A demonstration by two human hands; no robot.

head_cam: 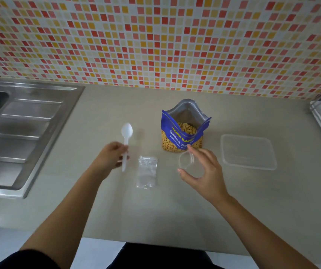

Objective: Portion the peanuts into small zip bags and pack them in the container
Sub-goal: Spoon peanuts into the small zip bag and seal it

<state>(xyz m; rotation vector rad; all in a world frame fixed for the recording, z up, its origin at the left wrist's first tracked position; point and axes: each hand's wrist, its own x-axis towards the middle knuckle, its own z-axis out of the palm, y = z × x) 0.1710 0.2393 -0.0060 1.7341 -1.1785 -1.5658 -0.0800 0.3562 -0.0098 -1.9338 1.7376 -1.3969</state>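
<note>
Gripping the spoon (pixel 126 140) in your left hand (pixel 111 156), right hand (pixel 202 171) pinching the zip bag (pixel 186 160), keep its mouth wide beside the peanut bag (pixel 183 133) at twelve o'clock; container (pixel 248 152) at three.

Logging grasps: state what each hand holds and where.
Left hand grips the white spoon by its handle. Right hand pinches a clear zip bag at its mouth.

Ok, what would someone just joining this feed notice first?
The open blue peanut bag standing mid-counter, nuts showing, against the red-and-yellow mosaic wall behind. In front of it, the left hand holds a white spoon and the right hand holds a small clear zip bag.
</note>
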